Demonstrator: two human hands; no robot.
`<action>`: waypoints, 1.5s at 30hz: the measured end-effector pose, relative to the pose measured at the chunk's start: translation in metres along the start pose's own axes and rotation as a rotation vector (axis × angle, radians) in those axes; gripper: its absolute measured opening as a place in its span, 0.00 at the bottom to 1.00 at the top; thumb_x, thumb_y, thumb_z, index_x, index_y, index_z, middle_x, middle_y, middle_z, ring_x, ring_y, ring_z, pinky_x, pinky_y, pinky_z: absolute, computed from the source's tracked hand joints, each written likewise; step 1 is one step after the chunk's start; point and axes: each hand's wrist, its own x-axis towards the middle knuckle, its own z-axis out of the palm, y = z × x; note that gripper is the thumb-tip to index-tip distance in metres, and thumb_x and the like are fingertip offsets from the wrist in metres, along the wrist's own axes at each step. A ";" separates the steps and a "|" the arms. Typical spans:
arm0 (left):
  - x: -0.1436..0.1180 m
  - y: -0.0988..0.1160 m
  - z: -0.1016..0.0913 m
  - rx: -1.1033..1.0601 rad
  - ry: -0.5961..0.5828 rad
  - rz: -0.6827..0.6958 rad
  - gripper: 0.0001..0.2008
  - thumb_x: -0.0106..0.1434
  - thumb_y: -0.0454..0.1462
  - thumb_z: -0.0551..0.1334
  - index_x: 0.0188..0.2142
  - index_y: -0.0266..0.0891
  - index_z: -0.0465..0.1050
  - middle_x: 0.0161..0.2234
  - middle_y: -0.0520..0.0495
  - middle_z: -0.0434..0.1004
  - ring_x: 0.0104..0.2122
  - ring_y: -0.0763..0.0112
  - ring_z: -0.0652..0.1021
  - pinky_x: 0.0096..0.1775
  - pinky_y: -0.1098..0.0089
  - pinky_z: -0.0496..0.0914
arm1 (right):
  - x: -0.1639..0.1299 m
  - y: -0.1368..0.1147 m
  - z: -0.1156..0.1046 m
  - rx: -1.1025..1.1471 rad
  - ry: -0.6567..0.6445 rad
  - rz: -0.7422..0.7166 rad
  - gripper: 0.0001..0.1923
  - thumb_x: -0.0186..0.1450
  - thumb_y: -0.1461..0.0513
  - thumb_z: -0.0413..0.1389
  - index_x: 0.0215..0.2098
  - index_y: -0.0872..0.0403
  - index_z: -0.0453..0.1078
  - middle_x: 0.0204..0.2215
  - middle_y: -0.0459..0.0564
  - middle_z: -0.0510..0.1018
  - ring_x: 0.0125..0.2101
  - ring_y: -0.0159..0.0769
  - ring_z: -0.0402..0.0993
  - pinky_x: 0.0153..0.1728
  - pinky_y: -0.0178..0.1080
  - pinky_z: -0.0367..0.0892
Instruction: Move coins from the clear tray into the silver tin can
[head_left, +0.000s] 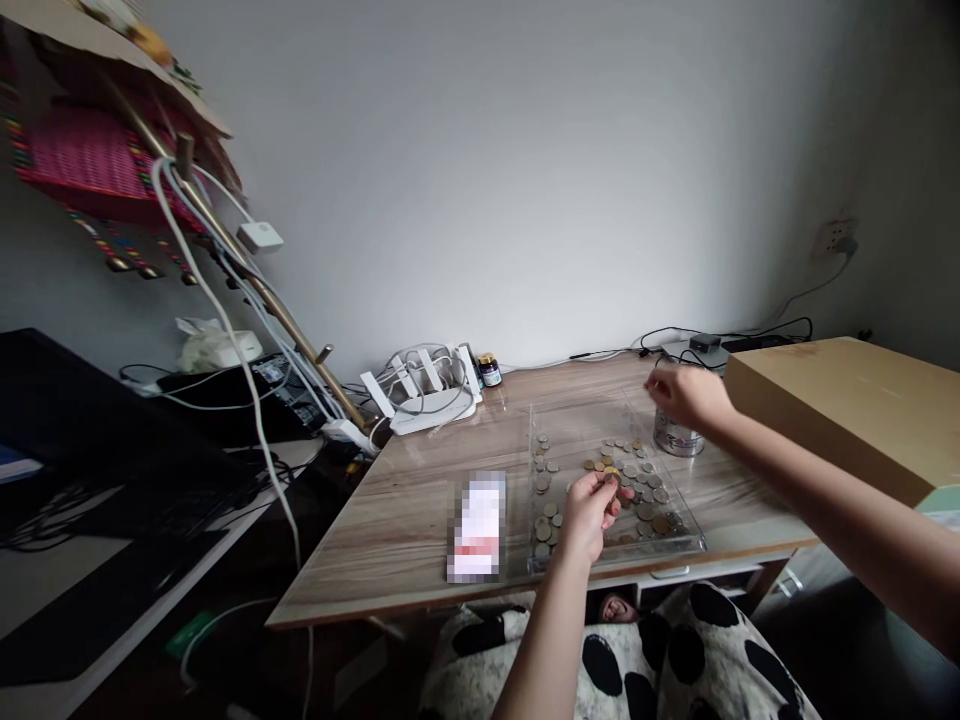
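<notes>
Now the left hand (589,510) pinches a coin (611,478) over the clear tray (694,545); the right hand (686,395), fingers curled, hovers above the tin (677,438) just beyond the tray.

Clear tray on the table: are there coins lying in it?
Yes, many coins lie scattered across the clear tray, and the left hand pinches one above it.

coins (637,480) in tray (694,541) (tin (676,438) behind)

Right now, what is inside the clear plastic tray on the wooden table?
The clear plastic tray holds many loose coins; the left hand pinches one and hides some beneath.
</notes>
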 end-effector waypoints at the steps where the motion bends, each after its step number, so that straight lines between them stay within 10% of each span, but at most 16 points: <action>1: 0.000 0.000 0.000 0.005 0.014 0.004 0.15 0.45 0.43 0.64 0.27 0.34 0.64 0.21 0.49 0.69 0.14 0.86 0.60 0.15 0.79 0.42 | -0.011 -0.012 0.005 0.091 -0.063 -0.099 0.15 0.59 0.54 0.46 0.32 0.52 0.71 0.28 0.50 0.75 0.26 0.33 0.68 0.25 0.33 0.58; 9: 0.002 -0.001 -0.001 -0.047 0.078 0.017 0.14 0.48 0.45 0.60 0.27 0.36 0.62 0.16 0.56 0.62 0.11 0.87 0.55 0.16 0.78 0.39 | -0.059 -0.061 0.056 0.494 -0.307 -0.285 0.11 0.55 0.56 0.53 0.30 0.52 0.73 0.25 0.48 0.76 0.23 0.30 0.69 0.24 0.31 0.61; 17: 0.001 0.002 -0.002 -0.119 0.068 -0.111 0.18 0.42 0.28 0.54 0.36 0.32 0.67 0.22 0.47 0.69 0.18 0.79 0.65 0.18 0.77 0.51 | 0.000 0.005 0.007 0.272 0.099 0.054 0.13 0.56 0.57 0.50 0.36 0.50 0.72 0.30 0.47 0.77 0.28 0.32 0.69 0.26 0.31 0.60; 23: 0.001 0.001 -0.002 -0.116 0.035 -0.112 0.21 0.44 0.23 0.51 0.39 0.32 0.67 0.28 0.44 0.72 0.24 0.75 0.72 0.26 0.73 0.66 | 0.043 0.058 0.001 -0.035 -0.065 0.223 0.11 0.49 0.60 0.53 0.31 0.50 0.73 0.32 0.50 0.76 0.31 0.37 0.68 0.25 0.34 0.58; 33: 0.001 -0.003 -0.002 -0.091 0.011 -0.075 0.12 0.51 0.28 0.59 0.37 0.32 0.67 0.27 0.43 0.74 0.28 0.71 0.76 0.31 0.72 0.69 | 0.039 0.054 -0.001 -0.138 -0.155 0.240 0.12 0.50 0.62 0.52 0.32 0.50 0.74 0.33 0.52 0.75 0.32 0.39 0.68 0.26 0.35 0.56; 39: -0.001 0.000 -0.002 -0.013 0.016 -0.019 0.16 0.49 0.34 0.61 0.39 0.35 0.64 0.23 0.48 0.72 0.17 0.80 0.69 0.18 0.80 0.57 | 0.007 0.015 0.000 -0.040 0.086 0.039 0.16 0.58 0.56 0.47 0.39 0.50 0.71 0.33 0.50 0.76 0.30 0.36 0.69 0.26 0.33 0.57; 45: -0.001 0.001 -0.002 0.015 -0.012 0.033 0.17 0.50 0.37 0.60 0.40 0.38 0.62 0.19 0.54 0.68 0.13 0.85 0.59 0.15 0.80 0.43 | -0.034 -0.036 0.034 0.541 -0.411 -0.267 0.17 0.55 0.52 0.51 0.31 0.56 0.74 0.24 0.49 0.76 0.22 0.30 0.67 0.23 0.31 0.58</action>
